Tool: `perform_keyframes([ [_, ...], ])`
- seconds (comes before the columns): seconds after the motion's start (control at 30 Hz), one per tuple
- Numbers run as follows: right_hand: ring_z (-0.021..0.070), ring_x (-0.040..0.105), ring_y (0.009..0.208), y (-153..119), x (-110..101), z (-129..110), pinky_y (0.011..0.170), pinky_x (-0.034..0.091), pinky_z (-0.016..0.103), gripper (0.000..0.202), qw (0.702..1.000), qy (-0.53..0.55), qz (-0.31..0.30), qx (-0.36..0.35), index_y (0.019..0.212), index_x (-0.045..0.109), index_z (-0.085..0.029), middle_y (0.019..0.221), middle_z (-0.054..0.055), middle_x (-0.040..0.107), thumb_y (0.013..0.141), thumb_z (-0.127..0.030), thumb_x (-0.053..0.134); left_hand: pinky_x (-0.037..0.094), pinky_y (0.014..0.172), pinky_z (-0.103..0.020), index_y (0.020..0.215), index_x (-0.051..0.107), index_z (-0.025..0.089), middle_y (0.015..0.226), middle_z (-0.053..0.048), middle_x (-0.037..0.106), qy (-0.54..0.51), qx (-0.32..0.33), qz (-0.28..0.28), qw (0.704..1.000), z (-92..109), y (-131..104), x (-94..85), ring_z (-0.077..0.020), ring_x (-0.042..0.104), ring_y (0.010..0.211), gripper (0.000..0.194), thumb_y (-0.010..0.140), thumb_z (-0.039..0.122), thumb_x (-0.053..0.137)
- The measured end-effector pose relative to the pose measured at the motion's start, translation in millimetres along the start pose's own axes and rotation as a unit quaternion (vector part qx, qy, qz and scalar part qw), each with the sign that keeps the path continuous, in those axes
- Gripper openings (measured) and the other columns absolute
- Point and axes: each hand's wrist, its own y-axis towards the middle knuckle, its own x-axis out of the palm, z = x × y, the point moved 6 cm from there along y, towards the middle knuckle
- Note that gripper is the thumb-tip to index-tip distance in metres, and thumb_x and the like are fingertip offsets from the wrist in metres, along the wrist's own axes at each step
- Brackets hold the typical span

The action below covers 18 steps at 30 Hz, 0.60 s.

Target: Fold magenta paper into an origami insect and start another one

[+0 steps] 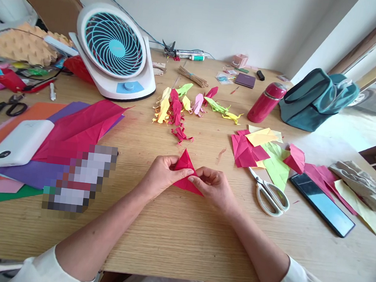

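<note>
Near the middle of the wooden table, a folded red paper (pixel 186 160) is held between both hands, one pointed corner facing away from me. My left hand (pixel 164 174) pinches its left side, the thumb lying across the paper. On the right side, my right hand (pixel 215 185) grips the paper between thumb and curled fingers. The two thumbs almost meet at the paper's centre. Just beyond it lies a small red folded figure (pixel 182 135). Farther back, several folded paper figures (pixel 177 106) in red, yellow, green and pink sit in a group.
A white fan (pixel 115 51) stands back left. Coloured sheets (pixel 85 120) and a power bank (pixel 21 142) lie left, black scissors (pixel 3 107) beyond. On the right are paper pieces (pixel 248 150), white scissors (pixel 269 198), a phone (pixel 323 204), a red flask (pixel 267 102) and a teal bag (pixel 318 101).
</note>
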Motion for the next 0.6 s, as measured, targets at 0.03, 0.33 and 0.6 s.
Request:
perform_keyframes([
  [0.03,0.0088,0.037,0.056,0,-1,0,0.052,0.028,0.024,0.035,1.0,-0.004,0.007,0.0,0.07,0.06,-0.017,0.061,-0.004,0.049,0.078,-0.049,0.072,0.042,0.06,-0.021,0.072,0.072,0.012,0.066,0.001,0.067,-0.005,-0.007,0.001,1.0,-1,0,0.6,-0.0103,0.054,0.062,0.03,0.062,0.037,0.086],
  [0.33,0.0088,0.036,0.055,-2,-1,0,0.051,0.027,0.024,0.034,1.0,-0.018,0.011,0.0,0.069,0.057,-0.018,0.06,-0.004,0.047,0.079,-0.047,0.07,0.043,0.06,-0.02,0.069,0.071,0.013,0.065,0.002,0.067,-0.078,-0.01,-0.008,0.997,7,-2,-1.3,-0.0083,0.054,0.06,0.033,0.058,0.038,0.09],
  [0.6,0.0097,0.037,0.056,-2,-1,-1,0.05,0.029,0.024,0.033,0.999,-0.036,0.015,-0.009,0.068,0.059,-0.018,0.061,-0.003,0.05,0.079,-0.047,0.07,0.043,0.06,-0.02,0.068,0.071,0.013,0.064,0.001,0.066,-0.073,0.007,-0.003,0.997,13,-2,-4.4,-0.0087,0.054,0.06,0.031,0.059,0.036,0.089],
])
